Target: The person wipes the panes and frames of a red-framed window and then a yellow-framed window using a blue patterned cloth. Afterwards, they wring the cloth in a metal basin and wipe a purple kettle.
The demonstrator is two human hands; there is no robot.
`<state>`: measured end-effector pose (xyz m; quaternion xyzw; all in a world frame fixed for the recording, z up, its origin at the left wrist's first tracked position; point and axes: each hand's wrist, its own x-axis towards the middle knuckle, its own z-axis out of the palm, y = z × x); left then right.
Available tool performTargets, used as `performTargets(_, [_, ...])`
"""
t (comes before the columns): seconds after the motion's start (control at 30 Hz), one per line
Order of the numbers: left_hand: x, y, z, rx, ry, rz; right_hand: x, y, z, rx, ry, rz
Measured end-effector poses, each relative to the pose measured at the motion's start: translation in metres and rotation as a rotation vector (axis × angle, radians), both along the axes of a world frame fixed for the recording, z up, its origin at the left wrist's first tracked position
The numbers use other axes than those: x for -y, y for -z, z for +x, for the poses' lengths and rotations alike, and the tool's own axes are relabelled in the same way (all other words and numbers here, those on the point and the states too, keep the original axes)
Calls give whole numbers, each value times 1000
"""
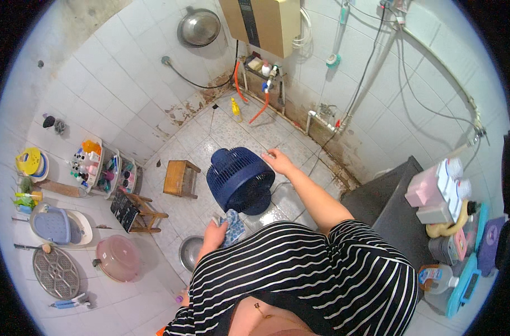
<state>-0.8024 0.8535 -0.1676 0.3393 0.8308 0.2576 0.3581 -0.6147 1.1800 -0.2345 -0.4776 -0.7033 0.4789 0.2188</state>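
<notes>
A dark blue slotted plastic housing, apparently of an electric fan (240, 180), is before me over the tiled floor. Beside its upper right edge is my right hand (278, 161), fingers apart and thumb towards the housing; whether they touch is unclear. My left hand (215, 234) grips a blue-and-white patterned cloth (233, 229) just below the housing's lower left side. A metal basin (190, 253) lies on the floor by my left forearm, partly hidden by it. At the lower left, some skin shows beside a small purple thing (179, 299); whose it is cannot be told.
Two wooden stools (176, 178) (148, 212) stand at the left, near a rack of bottles (108, 168). A yellow bottle (236, 110) and orange hoses (261, 110) are by the far corner. A dark grey tub or cabinet (374, 201) stands at the right, beside containers (437, 197). Cables hang along the wall.
</notes>
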Motion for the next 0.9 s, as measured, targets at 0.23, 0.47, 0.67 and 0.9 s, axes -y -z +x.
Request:
performTargets(0.23, [-27,22,-1,45,-13,-31,22,10,-20,63,-192,-236])
performTargets(0.47, [-36,33,-12,7,-22,-48,42,10,1,-33,-176,-194])
performTargets(0.67, [-68,5,-7,-48,37,-197,51,11,26,-163,-120,-229])
performTargets(0.9, [-85,55,-7,-1,138,128,47,-3,49,-47,64,-61])
